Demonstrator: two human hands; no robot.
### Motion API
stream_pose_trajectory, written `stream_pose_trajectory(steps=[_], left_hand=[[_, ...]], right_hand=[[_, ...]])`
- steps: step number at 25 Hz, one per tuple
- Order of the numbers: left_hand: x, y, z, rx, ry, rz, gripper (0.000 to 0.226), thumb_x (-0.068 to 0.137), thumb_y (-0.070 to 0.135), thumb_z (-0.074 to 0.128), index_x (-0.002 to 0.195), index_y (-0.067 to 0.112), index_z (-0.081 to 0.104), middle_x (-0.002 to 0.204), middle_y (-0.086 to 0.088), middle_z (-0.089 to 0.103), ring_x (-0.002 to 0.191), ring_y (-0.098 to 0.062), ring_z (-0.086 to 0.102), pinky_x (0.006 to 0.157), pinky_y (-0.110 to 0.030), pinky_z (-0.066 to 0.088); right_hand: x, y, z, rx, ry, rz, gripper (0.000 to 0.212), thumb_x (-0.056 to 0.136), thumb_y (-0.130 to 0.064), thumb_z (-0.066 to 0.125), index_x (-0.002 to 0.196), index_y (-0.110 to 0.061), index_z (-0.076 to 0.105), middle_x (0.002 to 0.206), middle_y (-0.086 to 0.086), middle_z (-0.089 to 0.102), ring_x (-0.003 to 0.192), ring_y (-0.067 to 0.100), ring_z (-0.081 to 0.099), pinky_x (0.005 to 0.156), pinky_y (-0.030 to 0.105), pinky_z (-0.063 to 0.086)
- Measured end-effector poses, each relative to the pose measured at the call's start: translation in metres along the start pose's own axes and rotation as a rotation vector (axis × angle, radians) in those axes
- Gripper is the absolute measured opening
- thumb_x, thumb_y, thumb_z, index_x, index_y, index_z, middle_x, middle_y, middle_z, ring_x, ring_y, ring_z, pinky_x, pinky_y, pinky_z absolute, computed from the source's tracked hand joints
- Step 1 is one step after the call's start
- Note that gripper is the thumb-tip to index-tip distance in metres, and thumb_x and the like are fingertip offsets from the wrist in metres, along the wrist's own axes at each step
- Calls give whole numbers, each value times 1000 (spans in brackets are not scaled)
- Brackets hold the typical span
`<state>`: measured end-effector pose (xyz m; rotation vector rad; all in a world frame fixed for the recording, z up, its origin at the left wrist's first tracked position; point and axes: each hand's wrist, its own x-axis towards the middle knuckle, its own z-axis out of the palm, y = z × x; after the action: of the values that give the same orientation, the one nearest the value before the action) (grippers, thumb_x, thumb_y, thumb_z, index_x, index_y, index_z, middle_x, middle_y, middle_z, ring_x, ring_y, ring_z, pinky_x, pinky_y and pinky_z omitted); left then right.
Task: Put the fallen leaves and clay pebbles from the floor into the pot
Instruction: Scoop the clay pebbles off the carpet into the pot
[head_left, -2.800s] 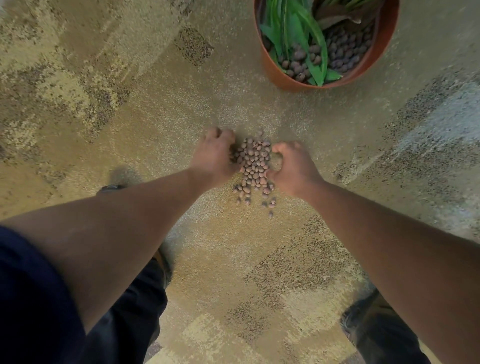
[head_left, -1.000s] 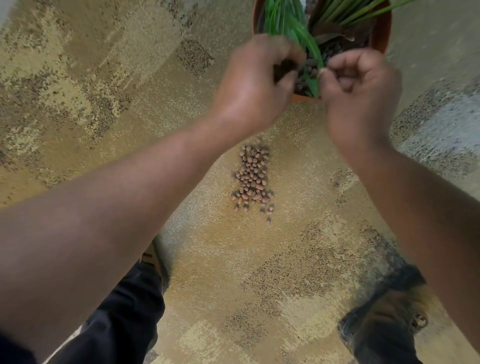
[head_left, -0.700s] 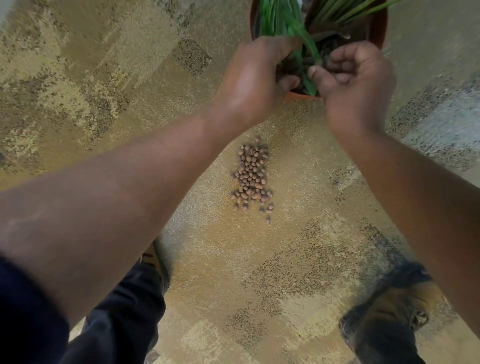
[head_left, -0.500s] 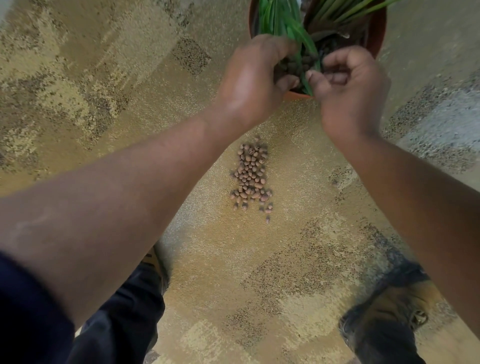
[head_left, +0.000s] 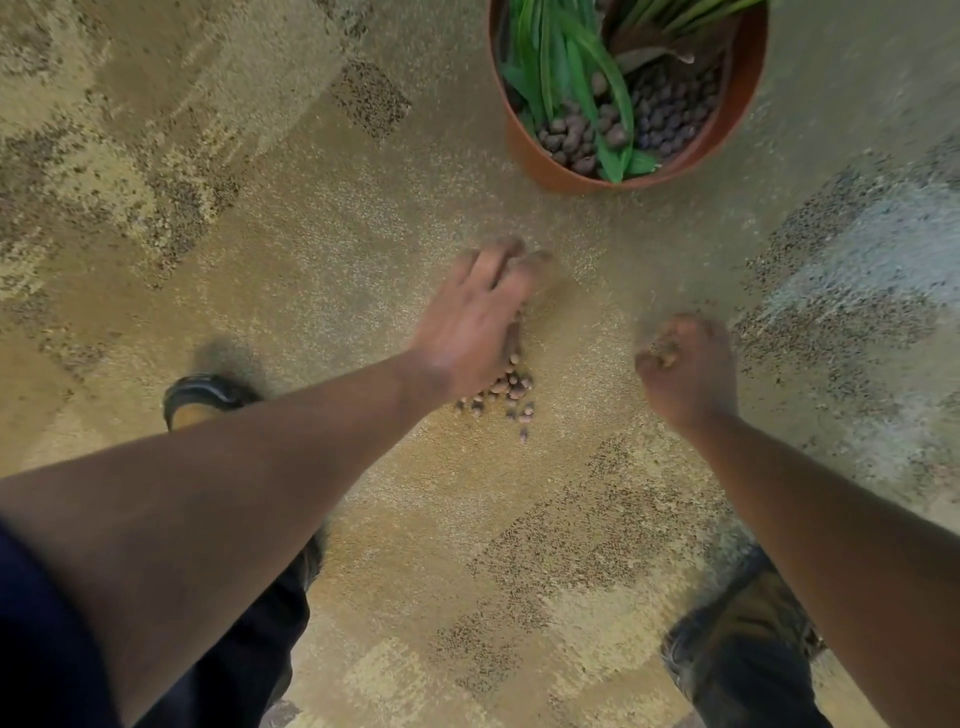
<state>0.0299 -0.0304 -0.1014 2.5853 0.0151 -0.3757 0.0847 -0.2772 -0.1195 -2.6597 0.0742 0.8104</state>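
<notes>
Shoe (head_left: 200, 397): dark, on the carpet at the left, partly hidden behind the left forearm.
Left hand (head_left: 470, 325): it is stretched over the heap of pebbles, palm down, back of the hand to the camera. The fingers are straight and a little apart and hold nothing. The picture is blurred here, so contact with the pebbles below cannot be told.
Clay pebbles (head_left: 506, 395): a small heap of brown round pebbles on the carpet, in the middle of the view. The far part of the heap is covered by the left hand; the near part shows just beside the wrist.
Pot (head_left: 545, 169): terracotta colour, it stands on the carpet at the top, well apart from the heap. Inside are green leaves (head_left: 582, 88) and more dark pebbles.
Right hand (head_left: 685, 364): to the right of the heap, apart from it. The fingers are curled in; whether they close on something cannot be told because of blur.
Carpet (head_left: 208, 208): beige with darker speckled patches.
</notes>
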Motion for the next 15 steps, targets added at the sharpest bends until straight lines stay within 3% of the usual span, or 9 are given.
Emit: stream_pose_trajectory(steps=[3,5,7,8,10,12,15], left_hand=[[-16,-22,17,-144,-124,-381,71,83,2,69,144,28,42,139,-2,41,130,-28,45,108,-46,50],[-18,-32,20,-253,-135,-523,66,82,2,70,140,24,47,130,-1,44,124,-26,50,106,-30,49],[-17,-37,22,-312,-155,-556,57,83,3,73,132,22,51,123,0,47,112,-22,55,87,-7,40],[-17,-37,23,-320,-167,-557,53,83,3,73,128,23,52,119,2,49,106,-20,55,74,-2,36],[-16,-36,24,-308,-169,-550,50,84,3,73,124,23,53,109,8,49,98,-15,52,59,-4,32],[-16,-34,24,-290,-144,-545,48,85,3,72,125,23,54,104,11,50,95,-14,51,55,-5,33],[-18,-33,27,-283,-139,-553,40,88,6,71,121,23,56,101,10,57,92,-14,57,51,-7,37]], right_hand=[[3,17,9,29,-64,101,41,90,-14,76,126,-8,56,132,19,52,98,26,60,83,29,50],[8,16,12,27,-58,62,25,91,-10,74,113,-8,61,113,17,64,94,28,64,74,27,50],[8,13,13,-31,-87,12,3,94,-5,68,95,-7,66,100,15,70,89,27,66,74,33,54],[5,10,13,-45,-89,-1,6,95,-3,65,90,-7,67,97,14,70,87,28,67,75,36,56],[-1,0,18,12,-89,-4,6,96,-4,65,93,-6,68,96,11,71,85,25,67,69,30,55],[-9,-20,28,94,-153,-33,8,96,-6,67,104,-6,68,96,5,69,85,18,66,64,15,45],[-18,-52,51,210,-294,-53,22,93,-2,68,114,-8,65,99,2,69,89,14,68,67,9,46]])
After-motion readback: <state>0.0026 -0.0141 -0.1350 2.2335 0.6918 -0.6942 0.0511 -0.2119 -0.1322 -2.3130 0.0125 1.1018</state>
